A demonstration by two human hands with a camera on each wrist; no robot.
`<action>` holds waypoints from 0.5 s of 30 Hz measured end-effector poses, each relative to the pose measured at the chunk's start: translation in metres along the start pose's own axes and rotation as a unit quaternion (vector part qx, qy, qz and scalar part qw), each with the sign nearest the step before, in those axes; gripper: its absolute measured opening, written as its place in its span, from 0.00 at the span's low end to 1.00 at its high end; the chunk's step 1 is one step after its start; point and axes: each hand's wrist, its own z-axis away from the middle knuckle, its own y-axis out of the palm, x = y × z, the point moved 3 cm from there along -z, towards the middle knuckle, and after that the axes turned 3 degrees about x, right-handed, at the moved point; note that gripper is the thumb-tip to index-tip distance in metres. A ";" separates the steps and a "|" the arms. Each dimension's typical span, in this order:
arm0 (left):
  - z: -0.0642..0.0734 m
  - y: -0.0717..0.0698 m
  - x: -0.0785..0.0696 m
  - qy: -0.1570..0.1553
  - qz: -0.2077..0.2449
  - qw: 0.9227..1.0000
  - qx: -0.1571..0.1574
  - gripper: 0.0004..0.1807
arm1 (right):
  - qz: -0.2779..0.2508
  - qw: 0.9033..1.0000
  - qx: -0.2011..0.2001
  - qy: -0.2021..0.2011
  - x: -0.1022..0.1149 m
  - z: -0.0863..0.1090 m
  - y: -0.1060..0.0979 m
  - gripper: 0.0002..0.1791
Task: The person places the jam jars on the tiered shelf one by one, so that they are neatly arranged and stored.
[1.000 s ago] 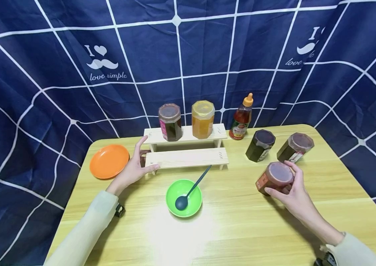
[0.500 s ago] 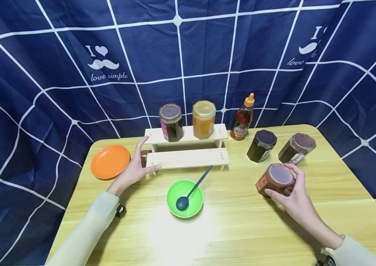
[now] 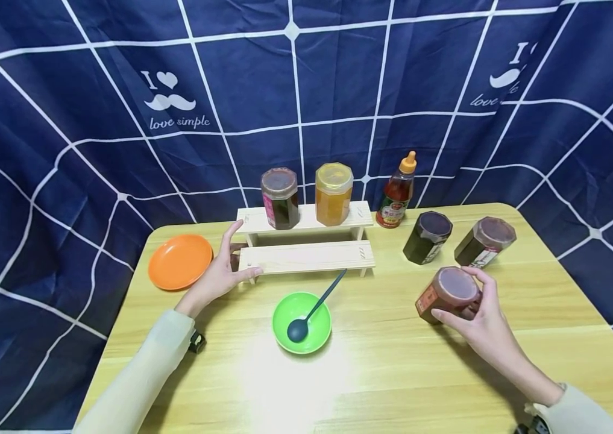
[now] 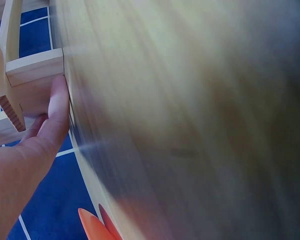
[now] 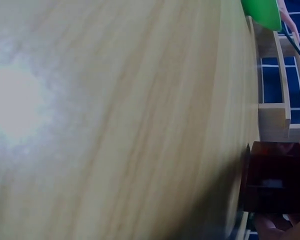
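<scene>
little beyond my head view has moved since the earlier frame. my right grip [image 3: 484,322] clasps the reddish jar [image 3: 444,292], with bare desk [image 3: 374,325] between it and the green bowl [image 3: 284,310]; my left grip [image 3: 216,281] holds the wooden rack [image 3: 306,258] by its left edge.

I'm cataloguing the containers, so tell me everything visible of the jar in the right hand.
The jar is squat and faceted, apparently clear glass or plastic, showing reddish-brown through its sides. A flat, pale lid closes it, and an orange-red label sits on its left side, the print too small to read. It is roughly upright at the right part of the table. The right hand grips it; whether its base touches the tabletop I cannot tell.
</scene>
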 end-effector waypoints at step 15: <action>-0.001 0.002 -0.001 -0.003 -0.005 1.000 -0.002 0.66 | 0.053 0.999 0.012 0.003 0.023 -0.008 -0.005 0.59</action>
